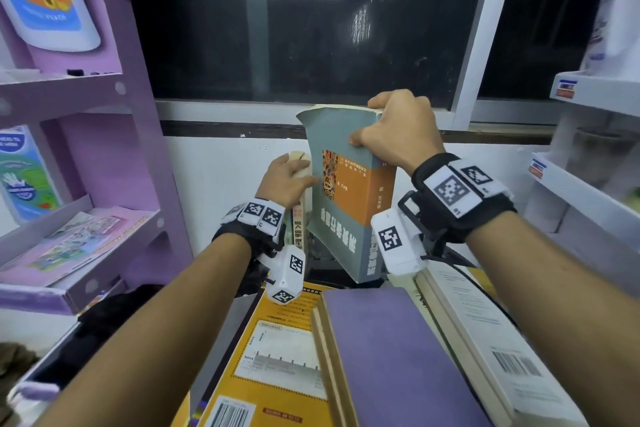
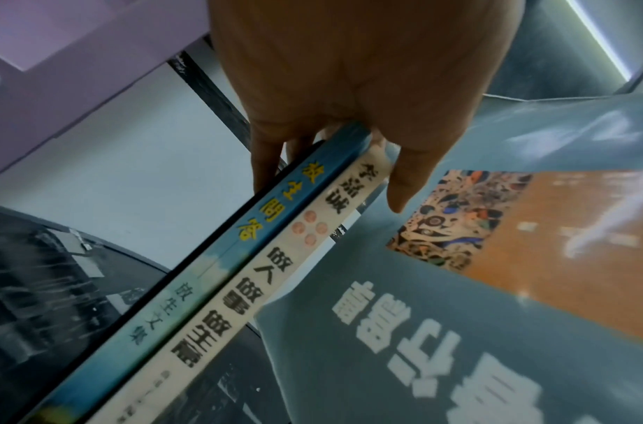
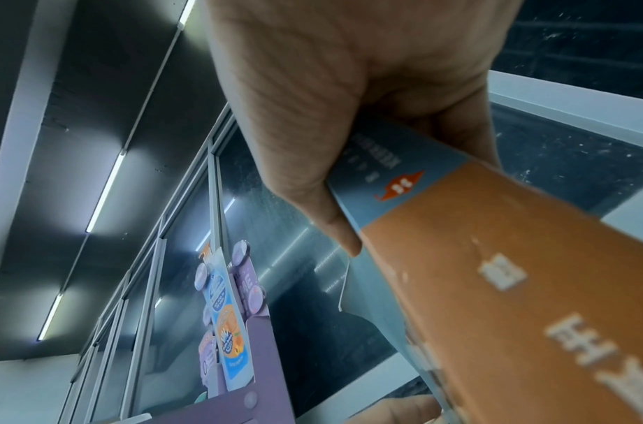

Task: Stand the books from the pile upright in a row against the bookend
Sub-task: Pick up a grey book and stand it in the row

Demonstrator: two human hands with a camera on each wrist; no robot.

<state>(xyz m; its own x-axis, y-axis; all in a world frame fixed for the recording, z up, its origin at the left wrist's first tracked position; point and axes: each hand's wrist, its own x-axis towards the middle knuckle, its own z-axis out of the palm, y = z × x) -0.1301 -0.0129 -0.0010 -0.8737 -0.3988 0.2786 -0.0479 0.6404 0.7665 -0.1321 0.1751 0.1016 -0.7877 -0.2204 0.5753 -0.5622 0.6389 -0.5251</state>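
purple book (image 1: 391,357) tops the pile; right hand (image 1: 398,130) grips the tilted grey-orange book (image 1: 349,198), which could topple the two standing books (image 2: 247,258) the left hand (image 1: 287,177) clasps

The worktop (image 1: 249,308) is a dark surface, mostly buried under stuff, running back to a white wall under a window. Toward the near edge there's a yellow book (image 1: 277,357) lying flat with its barcode at the front, a purple book (image 1: 391,357) lying flat on its right and overlapping it, and a white book (image 1: 485,340) with a barcode further right, though what's under those two I can't tell. At the far edge two thin books, a blue-spined one (image 2: 276,198) and a cream-spined one (image 2: 247,289), stand upright side by side, touching.
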